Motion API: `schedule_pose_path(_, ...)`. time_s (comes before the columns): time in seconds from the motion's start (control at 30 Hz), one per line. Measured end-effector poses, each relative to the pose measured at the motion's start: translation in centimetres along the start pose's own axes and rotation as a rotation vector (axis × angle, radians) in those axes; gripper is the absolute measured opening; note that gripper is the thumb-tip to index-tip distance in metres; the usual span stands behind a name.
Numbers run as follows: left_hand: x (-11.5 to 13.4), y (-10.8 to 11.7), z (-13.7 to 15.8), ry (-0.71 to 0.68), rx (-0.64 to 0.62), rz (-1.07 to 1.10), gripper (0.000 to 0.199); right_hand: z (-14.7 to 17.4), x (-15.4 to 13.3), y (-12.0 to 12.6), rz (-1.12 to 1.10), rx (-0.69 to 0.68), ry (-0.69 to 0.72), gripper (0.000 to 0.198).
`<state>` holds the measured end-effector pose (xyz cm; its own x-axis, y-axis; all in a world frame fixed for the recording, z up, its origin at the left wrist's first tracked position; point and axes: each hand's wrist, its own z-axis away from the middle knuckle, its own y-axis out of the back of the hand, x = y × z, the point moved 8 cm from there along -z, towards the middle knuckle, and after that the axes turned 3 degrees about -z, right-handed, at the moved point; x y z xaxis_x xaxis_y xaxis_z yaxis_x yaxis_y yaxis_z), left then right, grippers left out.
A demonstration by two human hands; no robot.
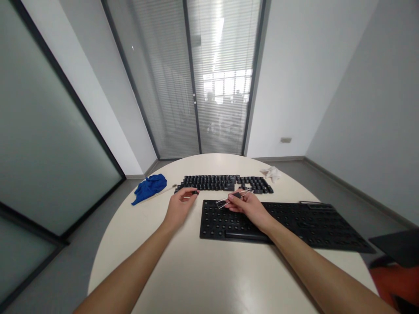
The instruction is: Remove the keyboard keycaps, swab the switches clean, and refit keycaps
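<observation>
My left hand point(181, 204) is closed in a pinch on a small black keycap point(195, 192), left of the keyboard base. Held in my right hand point(247, 205) is a wire keycap puller point(236, 195) with a dark middle part; its wire ends point left over the base's upper left part. The black keyboard base point(307, 224) lies across the table with most keycaps off; a long spacebar point(245, 235) remains along its front edge. Behind both hands, loose black keycaps point(209, 182) stand in rows, with another group point(257, 183) to the right.
A crumpled blue cloth point(149, 187) lies at the table's left, beside a thin brush point(160, 193). White crumpled tissue point(272, 173) sits at the far right. The round table point(157, 279) has a dark and orange chair point(397, 266) at its right.
</observation>
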<state>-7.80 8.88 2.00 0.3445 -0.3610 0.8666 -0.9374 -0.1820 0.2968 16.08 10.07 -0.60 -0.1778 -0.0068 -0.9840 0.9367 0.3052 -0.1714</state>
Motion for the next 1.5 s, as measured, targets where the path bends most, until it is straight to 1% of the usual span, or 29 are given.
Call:
schedule_pose_path(0.1,-0.3,1.4,-0.7,0.003,0.079,-0.077,0.024,0.0,0.2,0.0,0.003,-0.004,-0.014,0.035)
schedule_pose_path(0.17,-0.3,2.2,-1.1,-0.047,0.134,-0.192,0.021,0.0,0.2,-0.1,0.001,-0.002,-0.026,0.036)
schedule_pose_path(0.2,-0.3,2.4,-1.3,-0.079,0.139,-0.249,0.021,0.1,0.2,-0.1,0.000,-0.002,-0.030,0.037)
schedule_pose_path(0.27,-0.5,2.4,-1.6,-0.130,0.130,-0.349,0.021,0.1,0.2,-0.3,0.003,-0.005,-0.032,0.037)
schedule_pose_path(0.37,-0.9,2.1,-1.8,-0.218,0.114,-0.471,0.026,0.2,0.1,-0.4,0.022,-0.013,-0.034,0.038)
schedule_pose_path(0.43,-1.2,1.7,-1.9,-0.259,0.090,-0.545,0.022,0.3,0.1,-0.4,0.043,-0.014,-0.036,0.039)
schedule_pose_path(0.57,-2.3,1.6,-2.2,-0.240,0.093,-0.614,0.018,0.4,0.0,-0.6,0.118,-0.049,-0.011,0.041)
schedule_pose_path(0.77,-3.4,1.0,-2.4,-0.234,-0.004,-0.783,0.011,1.2,-1.7,-1.2,0.355,-0.085,0.117,0.041)
schedule_pose_path(0.9,-3.1,0.9,-2.3,-0.257,-0.010,-0.820,0.011,1.7,-2.9,-1.3,0.570,-0.054,0.166,0.040)
schedule_pose_path(0.97,-2.8,0.9,-2.3,-0.269,-0.002,-0.826,0.014,1.8,-3.2,-1.2,0.629,-0.052,0.188,0.036)
schedule_pose_path(1.03,-2.6,0.7,-2.3,-0.286,-0.014,-0.834,0.014,1.7,-3.3,-1.1,0.614,-0.046,0.200,0.032)
schedule_pose_path(1.13,-2.4,0.3,-2.2,-0.313,-0.052,-0.852,0.012,1.6,-3.3,-0.8,0.554,-0.031,0.193,0.044)
schedule_pose_path(1.27,-2.3,0.2,-2.1,-0.322,-0.058,-0.870,0.014,1.7,-3.3,-0.8,0.572,-0.034,0.178,0.048)
schedule_pose_path(1.37,-2.1,0.0,-2.0,-0.338,-0.070,-0.876,0.014,1.9,-3.6,-1.0,0.581,-0.038,0.199,0.054)
schedule_pose_path(1.43,-2.0,-0.1,-1.9,-0.347,-0.082,-0.880,0.013,2.0,-3.8,-1.1,0.565,-0.053,0.207,0.051)
schedule_pose_path(1.5,-2.0,-0.2,-1.9,-0.353,-0.093,-0.885,0.012,2.0,-3.8,-1.2,0.537,-0.064,0.195,0.043)
